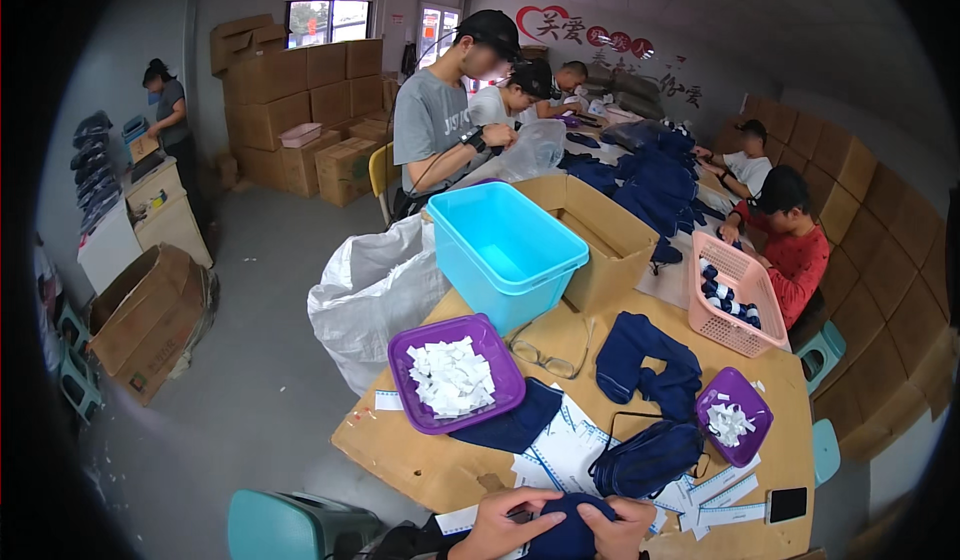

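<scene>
At the near table edge, my left hand (508,526) and my right hand (622,528) both pinch a navy cloth piece (568,532) between thumbs and fingers. Its lower part is cut off by the picture's edge, so its exact kind is hidden. Just beyond it lies a bundle of navy cloth pieces (650,460) with a black cord around it. White paper strips with blue markings (560,448) are spread around the bundle. A purple tray (402,385) of small white tags stands beyond my left hand. A smaller purple tray (757,440), also with white tags, is past my right hand.
Eyeglasses (556,365), loose navy cloth (640,355) and a phone (787,505) lie on the table. Behind stand a turquoise bin (500,240), a cardboard box (600,225) and a pink basket (735,330). Co-workers sit along both sides. A teal stool (285,525) is at left.
</scene>
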Action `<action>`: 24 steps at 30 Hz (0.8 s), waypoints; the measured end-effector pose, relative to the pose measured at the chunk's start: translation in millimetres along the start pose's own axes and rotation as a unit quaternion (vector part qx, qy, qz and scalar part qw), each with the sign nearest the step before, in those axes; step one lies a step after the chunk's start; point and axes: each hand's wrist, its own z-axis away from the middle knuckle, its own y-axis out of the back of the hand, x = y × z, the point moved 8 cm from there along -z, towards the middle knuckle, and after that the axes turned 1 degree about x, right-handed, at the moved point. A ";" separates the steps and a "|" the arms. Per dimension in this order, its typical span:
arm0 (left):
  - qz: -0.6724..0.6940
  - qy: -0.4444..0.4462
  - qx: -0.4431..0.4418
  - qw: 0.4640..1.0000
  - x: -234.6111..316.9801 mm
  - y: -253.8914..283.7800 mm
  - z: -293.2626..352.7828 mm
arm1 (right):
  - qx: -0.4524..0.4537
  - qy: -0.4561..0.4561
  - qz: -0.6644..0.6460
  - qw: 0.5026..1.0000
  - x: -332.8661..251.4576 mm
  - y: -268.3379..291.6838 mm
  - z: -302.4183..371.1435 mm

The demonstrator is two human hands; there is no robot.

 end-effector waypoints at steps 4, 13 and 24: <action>0.027 0.022 -0.024 0.999 -2.7 -2.4 -5.2 | 0.004 0.000 0.003 1.000 -5.5 4.0 -4.1; 0.073 -0.057 -0.093 0.991 -1.2 0.1 2.3 | -0.021 0.012 -0.018 1.000 -13.9 -2.5 1.0; 0.015 -0.012 -0.055 0.998 11.4 -4.6 5.1 | -0.019 0.025 -0.077 0.997 -14.8 1.0 -0.3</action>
